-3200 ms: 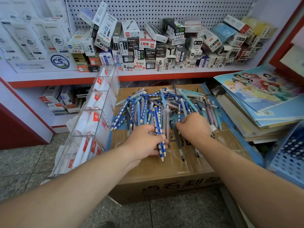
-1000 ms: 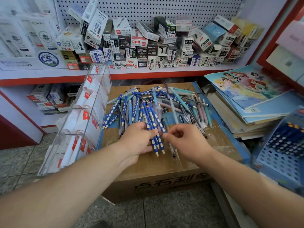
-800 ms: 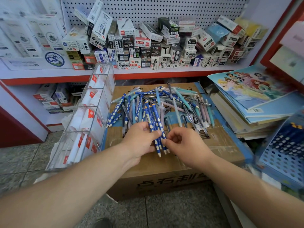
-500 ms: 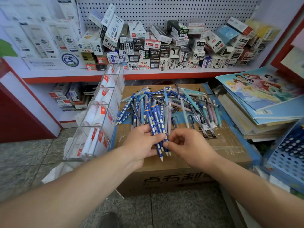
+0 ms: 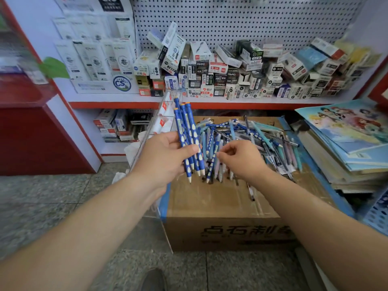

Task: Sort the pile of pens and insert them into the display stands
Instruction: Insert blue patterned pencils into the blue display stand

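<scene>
Left hand: raised at 9 o'clock of the pile, with fingers and thumb wrapped round a small bundle of pens.
Held pens: a few blue pens with white dots, held nearly upright. Their pale tips point to 6 o'clock and their capped ends to 12 o'clock, crossing in front of the clear stand.
Right hand: palm down over the 6 o'clock edge of the pile, fingers curled. The thumb and forefinger tips are close together, but I cannot tell whether they pinch a pen.
Pile of pens: a loose heap of blue dotted, teal, pink and dark pens, lying across the 12 o'clock half of the box top.
Cardboard box: brown and taped, standing on the floor, with printing on its near face.
Clear display stand: a tilted acrylic stand just beside the box at 9 o'clock, with white, red-labelled items in its compartments.
Blue perforated stand: at 4 o'clock of the box, cut off by the frame edge.
Stack of books: at 3 o'clock of the pile, with a cartoon cover on top.
Shelf: at 12 o'clock, white with a red edge, crowded with small stationery boxes.
</scene>
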The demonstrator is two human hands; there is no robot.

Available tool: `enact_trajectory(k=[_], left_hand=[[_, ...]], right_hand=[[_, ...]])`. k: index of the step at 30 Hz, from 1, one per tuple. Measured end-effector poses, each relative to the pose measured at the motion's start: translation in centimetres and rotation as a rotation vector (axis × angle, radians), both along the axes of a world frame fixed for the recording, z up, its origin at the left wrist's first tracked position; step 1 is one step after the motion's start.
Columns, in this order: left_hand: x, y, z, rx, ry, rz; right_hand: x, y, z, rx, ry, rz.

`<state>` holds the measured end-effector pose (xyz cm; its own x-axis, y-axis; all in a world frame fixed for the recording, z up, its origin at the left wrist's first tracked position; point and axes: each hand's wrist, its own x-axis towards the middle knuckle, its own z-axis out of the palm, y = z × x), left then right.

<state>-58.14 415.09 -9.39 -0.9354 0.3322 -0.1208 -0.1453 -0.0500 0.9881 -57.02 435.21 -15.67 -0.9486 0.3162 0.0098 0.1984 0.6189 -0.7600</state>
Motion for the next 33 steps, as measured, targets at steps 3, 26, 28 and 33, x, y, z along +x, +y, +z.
enact_trajectory(k=[3,26,28,33], left_hand=[[-0.2,-0.5,0.1,-0.001,0.02,0.005],[-1.6,-0.5,-0.6,0.026,-0.032,-0.013],[-1.6,-0.4,-0.7,0.021,-0.034,-0.018],[-1.5,-0.2,-0.9,0.012,-0.037,-0.022]], right_hand=[[-2.7,-0.8,0.0,0.09,-0.038,-0.043],[-7.4,-1.4,-2.8,0.24,-0.258,-0.186],[-7.4,-1.5,-2.8,0.249,-0.263,-0.185],[-7.2,-1.6,-2.7,0.268,-0.275,-0.172]])
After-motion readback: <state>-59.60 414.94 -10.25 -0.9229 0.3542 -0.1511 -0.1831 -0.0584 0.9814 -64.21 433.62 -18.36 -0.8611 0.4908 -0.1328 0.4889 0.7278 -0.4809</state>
